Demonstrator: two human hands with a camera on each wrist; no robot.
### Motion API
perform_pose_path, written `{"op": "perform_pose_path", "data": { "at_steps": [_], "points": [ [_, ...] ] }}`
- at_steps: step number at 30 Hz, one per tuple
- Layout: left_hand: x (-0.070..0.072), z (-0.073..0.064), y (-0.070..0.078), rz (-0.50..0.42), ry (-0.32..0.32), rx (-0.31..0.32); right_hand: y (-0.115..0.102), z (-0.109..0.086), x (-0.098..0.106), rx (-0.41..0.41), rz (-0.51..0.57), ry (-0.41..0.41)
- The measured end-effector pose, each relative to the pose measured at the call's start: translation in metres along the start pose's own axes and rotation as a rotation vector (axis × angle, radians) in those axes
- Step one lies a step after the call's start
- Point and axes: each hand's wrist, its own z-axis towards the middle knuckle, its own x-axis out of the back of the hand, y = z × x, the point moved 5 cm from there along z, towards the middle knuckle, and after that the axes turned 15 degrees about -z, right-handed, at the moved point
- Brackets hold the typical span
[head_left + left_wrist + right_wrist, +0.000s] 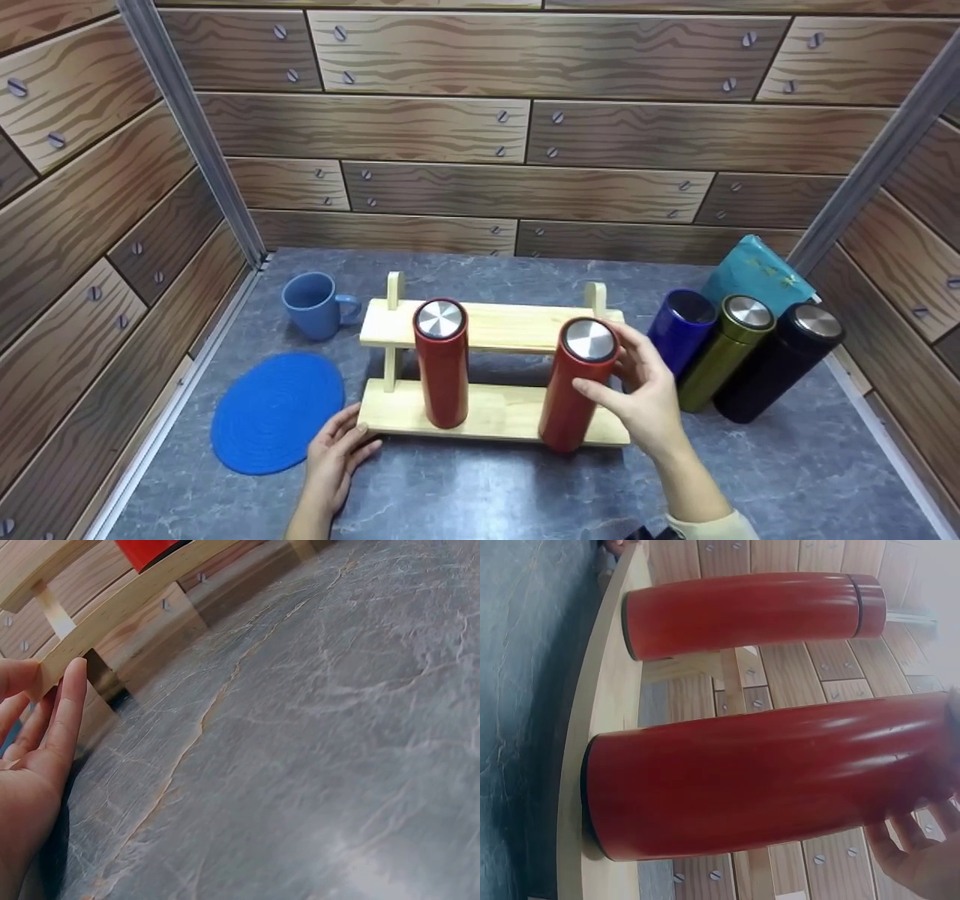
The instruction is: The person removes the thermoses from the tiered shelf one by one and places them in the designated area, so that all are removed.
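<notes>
The right hand (649,405) is clamped on the upper part of a red flask (568,397), thumb and fingers round it from its 3 o'clock side, the flask standing at about 4 o'clock on the lower shelf of a wooden rack (502,411). At the rack's 8 o'clock corner the left hand (330,456) holds the shelf end between thumb and fingers, while a second red flask (444,379) stands untouched at 9 o'clock from the gripped one. On the table (465,491), a blue mug (309,313) sits at the rack's 10 o'clock, a blue mat (277,412) between 8 and 9, and a blue cup (677,334), green flask (715,367) and black flask (765,379) near 3.
</notes>
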Motion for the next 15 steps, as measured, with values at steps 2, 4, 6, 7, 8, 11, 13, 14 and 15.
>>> {"op": "perform_pose_path", "data": {
  "at_steps": [2, 4, 6, 7, 8, 11, 13, 14, 15],
  "points": [
    [0.0, 0.0, 0.0, -0.001, -0.002, 0.0, 0.0, -0.002, 0.004, 0.005, -0.006, 0.011],
    [-0.001, 0.0, 0.0, -0.004, -0.009, -0.002, 0.0, -0.004, 0.01, 0.001, -0.016, 0.025],
    [-0.001, 0.0, 0.0, -0.005, -0.014, -0.003, 0.0, -0.006, 0.015, -0.007, -0.024, 0.043],
    [-0.001, 0.0, 0.0, -0.006, -0.014, -0.002, 0.0, -0.006, 0.018, -0.01, -0.023, 0.051],
    [-0.001, 0.0, 0.0, -0.007, -0.013, -0.001, 0.0, -0.007, 0.02, -0.013, -0.021, 0.058],
    [0.0, 0.0, 0.0, -0.01, -0.01, -0.002, -0.001, -0.009, 0.029, -0.028, -0.021, 0.078],
    [0.001, 0.0, -0.001, -0.009, -0.006, 0.001, -0.002, -0.01, 0.036, -0.037, -0.026, 0.091],
    [0.001, 0.0, -0.001, -0.009, -0.004, 0.003, -0.002, -0.011, 0.039, -0.041, -0.024, 0.1],
    [0.001, 0.0, -0.001, -0.011, -0.002, 0.004, -0.003, -0.012, 0.043, -0.044, -0.029, 0.107]
  ]
}}
